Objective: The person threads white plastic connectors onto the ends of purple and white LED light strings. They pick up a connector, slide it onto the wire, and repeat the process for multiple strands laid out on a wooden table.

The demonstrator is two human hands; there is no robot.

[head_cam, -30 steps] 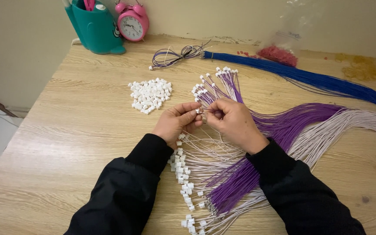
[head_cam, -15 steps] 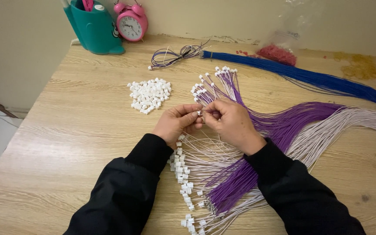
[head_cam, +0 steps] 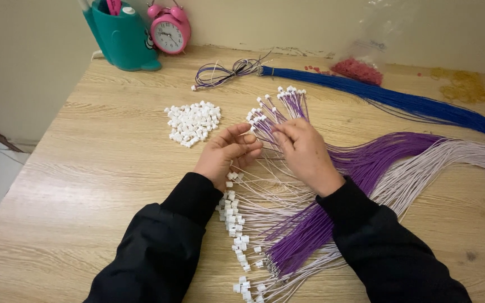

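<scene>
On the wooden table, the left hand pinches a small white connector between thumb and fingers, while the right hand grips a purple wire beside the pile of white connectors.

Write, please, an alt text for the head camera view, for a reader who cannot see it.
Two hands in black sleeves meet over purple and white wires on a wooden table: the left hand pinches a small white connector, the right hand rests on the wire ends. A pile of white connectors, a blue wire bundle and a pink alarm clock lie beyond.
</scene>
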